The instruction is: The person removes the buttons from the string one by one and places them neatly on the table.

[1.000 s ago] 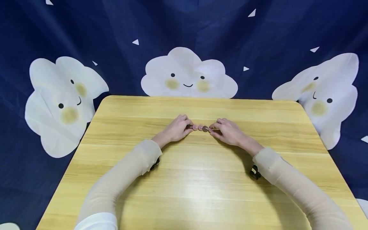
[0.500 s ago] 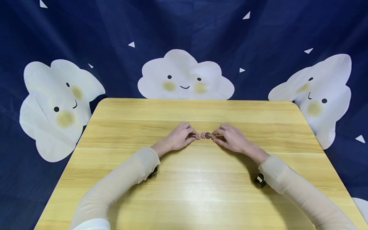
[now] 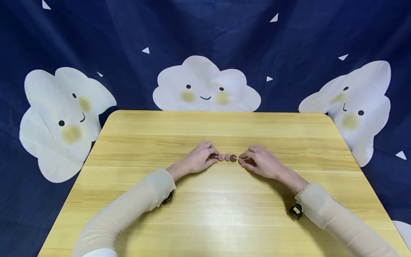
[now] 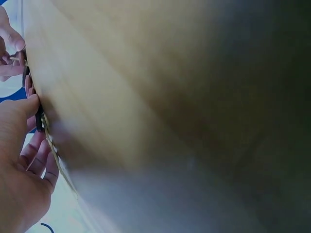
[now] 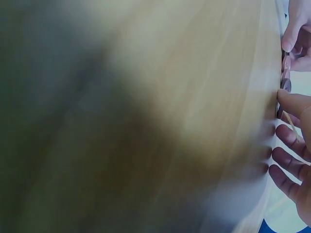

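Note:
A thin wooden stick [image 3: 244, 159] carries several small round discs [image 3: 227, 157], pink and dark brown, threaded in a row. It is held level just above the wooden table [image 3: 205, 203]. My left hand [image 3: 212, 156] pinches the stick's left end beside the discs. My right hand [image 3: 244, 160] pinches the right end, with a short bare length of stick between it and the discs. In the left wrist view my left hand [image 4: 24, 160] curls round the stick [image 4: 53, 150] at a dark disc [image 4: 39, 119]. The right wrist view shows my right hand [image 5: 294, 141], the stick [image 5: 291, 120] and the discs [image 5: 285, 85].
The table is bare wood apart from my forearms in beige sleeves. A dark blue cloth with white smiling clouds [image 3: 205, 87] hangs behind and around it. Black wrist cameras [image 3: 296, 210] sit under both wrists.
Both hands have drawn the stick with its discs a little nearer to me. A short bare piece of stick now shows between the discs and my right fingers.

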A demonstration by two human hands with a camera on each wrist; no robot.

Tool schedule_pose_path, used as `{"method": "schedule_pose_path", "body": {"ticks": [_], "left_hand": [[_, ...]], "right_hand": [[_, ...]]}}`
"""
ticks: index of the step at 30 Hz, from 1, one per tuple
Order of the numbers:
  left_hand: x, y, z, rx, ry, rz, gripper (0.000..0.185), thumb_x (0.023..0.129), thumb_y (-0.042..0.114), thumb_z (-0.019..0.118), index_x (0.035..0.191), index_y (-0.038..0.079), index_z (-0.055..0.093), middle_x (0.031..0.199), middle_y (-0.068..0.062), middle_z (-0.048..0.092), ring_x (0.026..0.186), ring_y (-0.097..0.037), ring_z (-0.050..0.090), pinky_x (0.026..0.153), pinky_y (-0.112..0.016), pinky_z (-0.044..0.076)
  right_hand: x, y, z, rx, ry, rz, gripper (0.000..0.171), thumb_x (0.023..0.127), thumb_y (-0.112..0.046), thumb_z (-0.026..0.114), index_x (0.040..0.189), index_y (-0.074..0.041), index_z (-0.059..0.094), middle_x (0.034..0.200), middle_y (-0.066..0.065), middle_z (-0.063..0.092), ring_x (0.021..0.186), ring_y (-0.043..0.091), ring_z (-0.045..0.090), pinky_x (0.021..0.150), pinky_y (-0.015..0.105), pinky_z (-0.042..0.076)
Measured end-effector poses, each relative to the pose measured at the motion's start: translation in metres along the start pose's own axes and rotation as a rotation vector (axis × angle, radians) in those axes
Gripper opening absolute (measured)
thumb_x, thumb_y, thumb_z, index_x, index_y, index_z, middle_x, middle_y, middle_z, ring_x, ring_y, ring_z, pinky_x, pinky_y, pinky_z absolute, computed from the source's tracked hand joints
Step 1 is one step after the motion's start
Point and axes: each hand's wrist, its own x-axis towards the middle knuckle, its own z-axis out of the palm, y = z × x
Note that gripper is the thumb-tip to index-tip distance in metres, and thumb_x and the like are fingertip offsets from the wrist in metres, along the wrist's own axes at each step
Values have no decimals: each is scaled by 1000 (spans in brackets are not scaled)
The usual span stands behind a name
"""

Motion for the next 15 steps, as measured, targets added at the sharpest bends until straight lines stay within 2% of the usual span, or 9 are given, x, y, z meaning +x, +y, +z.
{"method": "schedule_pose_path", "body": {"ticks": [9,15], "left_hand": [[-8,2,3,3,9,4,29,100,28,73,123,9,74,112,-5,66,106,-22,58,95,-38,50],[-3,6,2,-2,-1,-1,37,99,33,74,127,9,72,119,-7,68,114,-24,59,104,-40,50]], "right_hand": [[-6,-8,1,8,4,10,24,96,-29,78,116,-16,78,96,-2,69,84,11,53,73,31,46],[-6,-8,0,17,-1,31,27,95,-31,79,117,-15,77,94,-2,67,83,12,52,72,30,44]]}}
